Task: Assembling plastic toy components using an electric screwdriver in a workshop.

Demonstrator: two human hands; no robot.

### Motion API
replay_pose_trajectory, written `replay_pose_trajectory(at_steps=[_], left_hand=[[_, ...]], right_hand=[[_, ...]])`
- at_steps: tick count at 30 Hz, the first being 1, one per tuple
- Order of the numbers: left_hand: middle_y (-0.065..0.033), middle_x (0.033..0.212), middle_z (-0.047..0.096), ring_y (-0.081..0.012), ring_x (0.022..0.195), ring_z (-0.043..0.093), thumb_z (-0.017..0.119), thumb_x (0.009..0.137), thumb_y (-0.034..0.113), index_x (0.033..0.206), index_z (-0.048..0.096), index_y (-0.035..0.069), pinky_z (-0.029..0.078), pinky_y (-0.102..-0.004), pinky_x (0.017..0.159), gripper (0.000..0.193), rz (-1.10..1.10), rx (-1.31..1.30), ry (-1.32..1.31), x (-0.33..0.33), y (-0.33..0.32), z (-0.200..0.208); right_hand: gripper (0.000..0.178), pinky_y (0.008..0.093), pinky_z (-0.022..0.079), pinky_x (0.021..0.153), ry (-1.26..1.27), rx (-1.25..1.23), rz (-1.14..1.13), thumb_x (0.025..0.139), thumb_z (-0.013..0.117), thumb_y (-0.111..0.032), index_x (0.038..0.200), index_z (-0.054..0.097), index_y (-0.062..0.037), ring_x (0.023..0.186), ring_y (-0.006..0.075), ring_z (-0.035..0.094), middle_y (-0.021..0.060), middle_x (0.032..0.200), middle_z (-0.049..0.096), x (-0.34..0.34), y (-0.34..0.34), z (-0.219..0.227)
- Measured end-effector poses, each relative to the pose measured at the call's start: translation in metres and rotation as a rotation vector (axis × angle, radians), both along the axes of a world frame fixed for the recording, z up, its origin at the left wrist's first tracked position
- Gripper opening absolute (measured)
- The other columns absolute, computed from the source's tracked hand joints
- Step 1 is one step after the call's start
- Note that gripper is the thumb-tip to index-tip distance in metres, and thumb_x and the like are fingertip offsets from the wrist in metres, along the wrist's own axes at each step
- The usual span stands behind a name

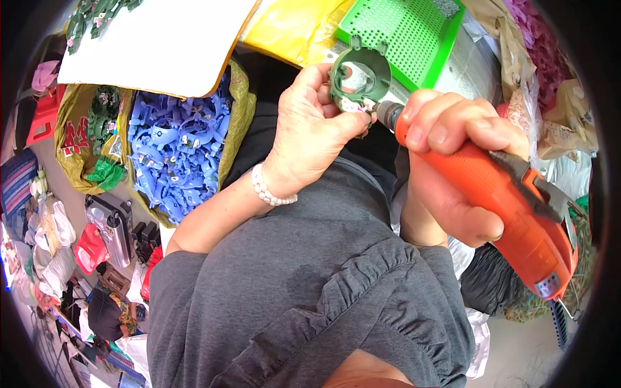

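Observation:
My left hand pinches a dark green plastic ring-shaped part with small tabs and a wide round opening. Small pink-and-white figures sit on its near side, by my thumb. An orange power screwdriver fills my right hand, the fingers wrapped round its body. Its grey nose points left at the part's lower right side, close to my left thumb. Whether the bit touches a screw there is hidden. A white beaded bracelet circles my left wrist.
Left of my lap, a sack holds many blue plastic parts; another sack has dark green ones. A white board lies above them. Ahead are a yellow bag and a green perforated tray. Plastic bags crowd the right.

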State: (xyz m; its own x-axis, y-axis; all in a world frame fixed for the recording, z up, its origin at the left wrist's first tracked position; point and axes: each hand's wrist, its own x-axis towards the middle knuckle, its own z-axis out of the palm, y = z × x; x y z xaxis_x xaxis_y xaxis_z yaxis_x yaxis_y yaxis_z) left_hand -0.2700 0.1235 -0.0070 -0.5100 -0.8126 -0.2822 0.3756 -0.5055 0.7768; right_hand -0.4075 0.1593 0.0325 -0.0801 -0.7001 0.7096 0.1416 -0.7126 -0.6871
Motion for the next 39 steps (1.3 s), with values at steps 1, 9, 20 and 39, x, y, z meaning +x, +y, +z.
replay_pose_trajectory(at_steps=[1,9,20,39], left_hand=[[-0.0065,0.09,0.06,-0.0106,0.076,0.061,0.063,0.07,-0.01,0.11,0.046,0.0,0.053,-0.023,0.064,0.044,0.016,0.008,0.021,0.0,0.0,0.001],[-0.0113,0.097,0.06,-0.018,0.08,0.064,0.061,0.075,-0.007,0.115,0.044,0.0,0.054,-0.028,0.068,0.044,-0.035,0.015,0.08,0.007,-0.007,-0.011],[-0.0079,0.093,0.06,-0.0184,0.073,0.062,0.059,0.082,0.01,0.111,0.052,0.0,0.051,-0.0257,0.058,0.031,-0.152,0.17,0.261,0.021,-0.03,0.016],[-0.0109,0.104,0.054,-0.0169,0.068,0.051,0.044,0.091,0.023,0.123,0.04,0.0,0.041,-0.0238,0.051,0.039,-0.307,-0.02,0.507,-0.026,-0.025,0.056]], right_hand=[[0.073,0.0366,0.044,0.059,0.016,-0.015,0.018,0.076,0.056,-0.064,0.115,0.046,-0.0037,0.068,0.0209,0.053,0.009,0.083,0.052,0.0,0.0,0.001],[0.081,0.0354,0.041,0.071,-0.055,0.088,0.224,0.073,0.058,-0.067,0.122,0.045,-0.0036,0.073,0.0167,0.052,0.0057,0.09,0.05,-0.019,0.0,0.024],[0.042,0.0381,0.048,0.082,-0.019,0.471,-0.121,0.081,0.06,-0.013,0.117,0.042,-0.0012,0.097,0.0297,0.059,0.0212,0.11,0.055,-0.031,-0.009,0.018],[0.033,0.0246,0.05,0.065,-0.177,0.564,-0.325,0.069,0.07,0.003,0.096,0.051,-0.0006,0.075,0.0116,0.06,0.0054,0.081,0.059,-0.026,0.008,0.03]])
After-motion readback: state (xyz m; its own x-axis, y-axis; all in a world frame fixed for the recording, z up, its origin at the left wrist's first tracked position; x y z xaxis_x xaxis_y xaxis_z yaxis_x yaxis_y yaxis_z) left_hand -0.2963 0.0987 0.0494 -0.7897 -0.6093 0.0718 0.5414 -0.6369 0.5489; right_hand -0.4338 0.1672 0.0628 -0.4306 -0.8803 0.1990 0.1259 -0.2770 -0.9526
